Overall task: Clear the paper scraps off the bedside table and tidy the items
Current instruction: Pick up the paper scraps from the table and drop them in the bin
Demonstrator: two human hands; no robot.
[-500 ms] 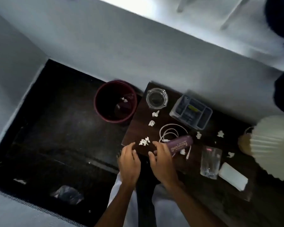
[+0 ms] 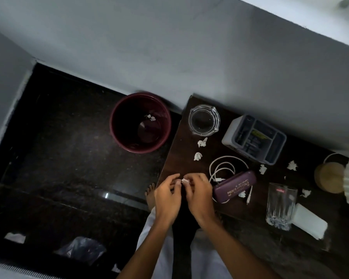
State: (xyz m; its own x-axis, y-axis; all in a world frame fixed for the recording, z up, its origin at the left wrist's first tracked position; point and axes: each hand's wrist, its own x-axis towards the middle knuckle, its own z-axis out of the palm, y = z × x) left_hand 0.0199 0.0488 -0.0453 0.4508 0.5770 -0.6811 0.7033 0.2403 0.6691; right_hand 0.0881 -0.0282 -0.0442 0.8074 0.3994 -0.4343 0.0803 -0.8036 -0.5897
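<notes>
A dark wooden bedside table [image 2: 179, 137] carries several white paper scraps, among them one [image 2: 202, 142] below the glass ashtray [image 2: 204, 120] and another [image 2: 197, 156] nearer me. My left hand [image 2: 167, 198] and my right hand [image 2: 199, 195] meet at the table's near left corner, fingertips pinched together on a small white scrap [image 2: 184, 180]. More scraps lie at the right [image 2: 262, 169], [image 2: 292, 165], [image 2: 305, 193]. A maroon bin [image 2: 140, 122] stands on the floor left of the table with scraps inside.
On the table: a white cable [image 2: 226, 168], a purple spectacle case [image 2: 234, 186], a grey organiser box [image 2: 254, 138], a drinking glass [image 2: 280, 206], a white block [image 2: 308, 223], a lamp base [image 2: 328, 177] under a pleated shade. Litter lies on the dark floor [image 2: 48, 158].
Both hands have closed together over the scraps at the table's corner and now pinch one between the fingertips. The loose scraps there are gone from the tabletop.
</notes>
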